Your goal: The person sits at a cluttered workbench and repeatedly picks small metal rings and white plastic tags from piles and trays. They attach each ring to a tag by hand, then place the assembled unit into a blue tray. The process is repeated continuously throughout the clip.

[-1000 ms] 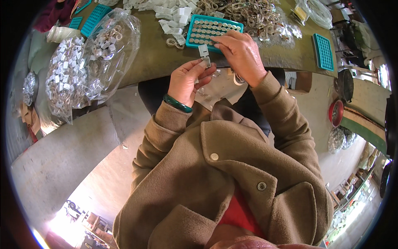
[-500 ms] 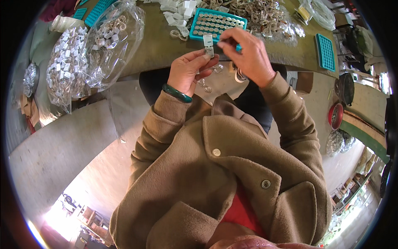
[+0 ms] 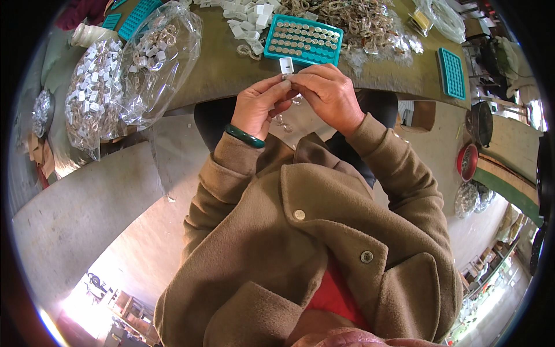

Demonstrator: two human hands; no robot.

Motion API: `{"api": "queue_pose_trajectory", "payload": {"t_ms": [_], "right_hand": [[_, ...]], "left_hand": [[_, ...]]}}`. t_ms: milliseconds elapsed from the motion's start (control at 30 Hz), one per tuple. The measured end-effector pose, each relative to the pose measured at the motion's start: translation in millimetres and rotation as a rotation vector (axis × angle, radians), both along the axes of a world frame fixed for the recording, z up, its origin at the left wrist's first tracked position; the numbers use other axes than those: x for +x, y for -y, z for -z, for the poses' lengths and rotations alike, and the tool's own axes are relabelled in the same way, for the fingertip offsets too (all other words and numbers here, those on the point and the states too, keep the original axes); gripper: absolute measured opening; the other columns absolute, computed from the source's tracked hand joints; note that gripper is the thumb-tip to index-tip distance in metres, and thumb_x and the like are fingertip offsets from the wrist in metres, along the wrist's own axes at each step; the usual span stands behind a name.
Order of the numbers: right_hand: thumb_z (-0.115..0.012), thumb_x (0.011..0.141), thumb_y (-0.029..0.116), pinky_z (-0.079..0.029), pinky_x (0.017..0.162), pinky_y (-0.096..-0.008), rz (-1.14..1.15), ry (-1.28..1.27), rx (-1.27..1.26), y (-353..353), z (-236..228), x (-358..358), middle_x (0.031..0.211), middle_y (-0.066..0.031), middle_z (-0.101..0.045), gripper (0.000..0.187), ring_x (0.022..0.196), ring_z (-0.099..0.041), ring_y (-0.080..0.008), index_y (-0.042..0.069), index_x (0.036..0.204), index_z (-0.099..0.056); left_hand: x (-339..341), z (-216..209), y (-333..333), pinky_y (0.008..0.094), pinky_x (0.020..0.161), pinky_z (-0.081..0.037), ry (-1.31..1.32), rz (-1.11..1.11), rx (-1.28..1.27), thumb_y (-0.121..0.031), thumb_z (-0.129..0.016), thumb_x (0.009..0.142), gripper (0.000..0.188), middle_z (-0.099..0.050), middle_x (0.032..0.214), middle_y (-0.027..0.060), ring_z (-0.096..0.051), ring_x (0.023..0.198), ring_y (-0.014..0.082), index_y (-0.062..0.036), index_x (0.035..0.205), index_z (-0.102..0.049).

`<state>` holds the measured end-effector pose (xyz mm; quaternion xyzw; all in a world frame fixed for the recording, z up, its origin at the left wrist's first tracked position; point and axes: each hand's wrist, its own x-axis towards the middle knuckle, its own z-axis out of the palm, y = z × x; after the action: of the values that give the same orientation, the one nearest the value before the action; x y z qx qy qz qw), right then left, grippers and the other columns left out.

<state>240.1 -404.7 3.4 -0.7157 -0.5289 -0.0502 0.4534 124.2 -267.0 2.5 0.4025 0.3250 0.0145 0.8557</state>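
Both my hands meet just in front of the table's near edge. My left hand, wearing a dark green bangle, grips the lower part of a small white plastic battery case whose opened lid stands up. Against the case's lower half, my right hand pinches its thumb and fingertips together; whatever is between them is hidden. Thin looped wire hangs below the left fingers. Right behind the case lies a teal tray with rows of round silver button cells; slots at its lower right hold none.
White cases are heaped left of the tray, and tangled wire bundles lie to its right. Clear plastic bags of wired cases stand at the left. Another teal tray sits at the table's right end.
My right hand has come left and down from the tray's front edge to the battery case, and its fingers now touch it. My left hand has barely moved.
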Motion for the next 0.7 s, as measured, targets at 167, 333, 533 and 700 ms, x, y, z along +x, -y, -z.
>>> {"api": "queue_pose_trajectory", "payload": {"t_ms": [167, 333, 533, 700], "right_hand": [[-0.066, 0.082, 0.004, -0.052, 0.066, -0.0362, 0.054, -0.288, -0.068, -2.0, -8.4, 13.9, 0.085, -0.0117, -0.067, 0.015, 0.077, -0.066, -0.0300, 0.003, 0.096, -0.071], [-0.068, 0.082, 0.007, -0.051, 0.063, -0.0387, 0.177, 0.066, -0.069, -19.7, 0.4, 33.6, 0.088, -0.0087, -0.063, 0.014, 0.076, -0.063, -0.0306, 0.007, 0.096, -0.070], [-0.065, 0.082, 0.008, -0.050, 0.073, -0.0402, 0.173, 0.188, -0.143, -20.5, 12.4, 40.2, 0.090, -0.0073, -0.060, 0.009, 0.081, -0.061, -0.0306, 0.009, 0.091, -0.067], [-0.065, 0.083, 0.007, -0.050, 0.073, -0.0409, 0.171, 0.136, -0.138, -15.7, 11.2, 44.9, 0.088, -0.0084, -0.061, 0.007, 0.081, -0.061, -0.0314, 0.007, 0.089, -0.067]], "left_hand": [[6.8, 1.4, -1.4, 0.0166, 0.065, -0.048, -0.075, -0.063, 0.002, -0.018, -0.064, 0.092, 0.020, -0.070, 0.096, 0.0002, -0.065, 0.082, 0.0057, -0.0079, 0.109, -0.068], [9.1, -1.9, -10.3, 0.0162, 0.058, -0.044, -0.076, -0.031, 0.065, -0.029, -0.066, 0.092, 0.023, -0.071, 0.091, -0.0016, -0.064, 0.079, 0.0027, -0.0093, 0.102, -0.069], [7.1, -3.5, -6.5, 0.0162, 0.058, -0.045, -0.099, -0.059, 0.066, -0.027, -0.065, 0.093, 0.020, -0.071, 0.095, 0.0011, -0.065, 0.081, 0.0039, -0.0092, 0.100, -0.068], [6.1, -5.4, -4.5, 0.0157, 0.061, -0.050, -0.064, -0.070, -0.014, -0.021, -0.062, 0.094, 0.018, -0.071, 0.102, 0.0052, -0.068, 0.089, 0.0080, -0.0075, 0.106, -0.065]]}}
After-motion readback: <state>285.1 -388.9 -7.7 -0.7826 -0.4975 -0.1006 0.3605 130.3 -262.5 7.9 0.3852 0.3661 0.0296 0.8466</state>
